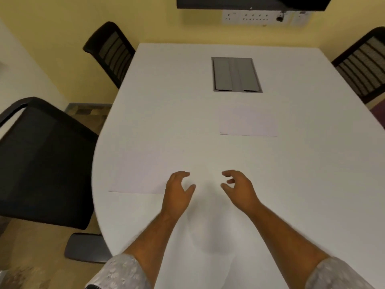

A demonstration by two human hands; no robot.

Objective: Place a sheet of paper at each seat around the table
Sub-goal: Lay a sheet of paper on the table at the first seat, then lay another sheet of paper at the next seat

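Observation:
A white sheet of paper (141, 174) lies flat on the white table (177, 101) near its left edge, in front of the near left chair (41, 159). My left hand (178, 191) hovers at that sheet's right edge, fingers apart and holding nothing. A second stack or sheet of paper (249, 120) lies flat near the middle of the table. My right hand (239, 188) hovers over bare table just right of the left hand, fingers curled apart and empty.
A grey cable hatch (236, 75) is set into the table top beyond the middle paper. A black mesh chair (110, 51) stands at the far left and another (364, 63) at the far right. A dark screen (250, 2) and sockets hang on the yellow wall.

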